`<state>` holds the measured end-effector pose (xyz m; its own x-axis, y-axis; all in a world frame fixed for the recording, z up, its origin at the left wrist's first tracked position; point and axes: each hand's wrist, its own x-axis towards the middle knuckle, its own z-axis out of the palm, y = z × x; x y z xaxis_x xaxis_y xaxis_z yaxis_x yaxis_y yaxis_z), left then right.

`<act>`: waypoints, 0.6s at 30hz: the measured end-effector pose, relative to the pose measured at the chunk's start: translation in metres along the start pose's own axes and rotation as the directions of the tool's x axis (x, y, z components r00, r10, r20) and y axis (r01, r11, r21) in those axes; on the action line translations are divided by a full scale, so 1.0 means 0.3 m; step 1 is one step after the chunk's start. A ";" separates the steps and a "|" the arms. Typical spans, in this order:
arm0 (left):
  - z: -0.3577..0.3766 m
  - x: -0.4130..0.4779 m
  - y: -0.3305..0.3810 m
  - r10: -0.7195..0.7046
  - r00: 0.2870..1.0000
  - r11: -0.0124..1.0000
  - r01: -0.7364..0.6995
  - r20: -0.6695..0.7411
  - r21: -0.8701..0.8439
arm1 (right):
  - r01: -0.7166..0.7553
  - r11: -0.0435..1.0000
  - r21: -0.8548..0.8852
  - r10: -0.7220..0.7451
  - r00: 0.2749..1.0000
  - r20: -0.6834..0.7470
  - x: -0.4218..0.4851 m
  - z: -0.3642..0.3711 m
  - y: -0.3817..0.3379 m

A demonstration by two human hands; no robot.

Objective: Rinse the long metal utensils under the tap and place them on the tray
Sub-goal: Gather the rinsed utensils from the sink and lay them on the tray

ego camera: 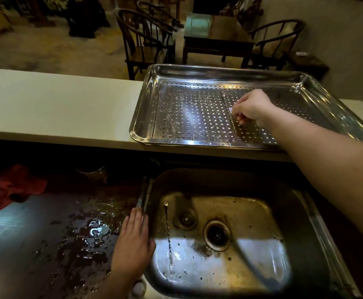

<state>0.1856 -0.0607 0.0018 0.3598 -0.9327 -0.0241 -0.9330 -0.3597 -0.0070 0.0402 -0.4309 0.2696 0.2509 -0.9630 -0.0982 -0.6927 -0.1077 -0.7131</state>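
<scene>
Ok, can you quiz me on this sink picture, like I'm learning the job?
1. True or false: the right hand pinches a thin metal utensil at the perforated steel tray.
2. Where does the long twisted metal fork lie? A) in the steel sink B) on the tray C) on the white counter
3. Fill in: the left hand rests flat on the sink's ___ edge.
Key: 1 true; 2 A; 3 left.

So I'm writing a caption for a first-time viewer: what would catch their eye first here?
The big holed metal tray stands out on the pale counter, upper right, where the right hand pinches a thin metal rod low over it. Next, a twisted rod with a fork tip lying in the stained sink below, the left hand flat on the sink's left rim.
</scene>
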 end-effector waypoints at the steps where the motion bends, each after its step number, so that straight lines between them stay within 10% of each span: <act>1: 0.003 0.001 0.001 0.001 1.000 1.000 -0.001 -0.008 0.001 | 0.010 1.000 -0.008 -0.010 1.000 -0.001 -0.005 -0.002 0.000; 18: -0.004 -0.002 0.008 -0.016 1.000 1.000 0.016 0.020 0.014 | 0.500 0.844 0.194 -0.516 0.855 0.042 -0.506 0.049 -0.118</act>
<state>0.1832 -0.0609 0.0031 0.3748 -0.9260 -0.0442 -0.9271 -0.3743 -0.0210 0.0365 -0.2774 0.2996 0.6007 -0.7578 0.2547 -0.3283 -0.5244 -0.7857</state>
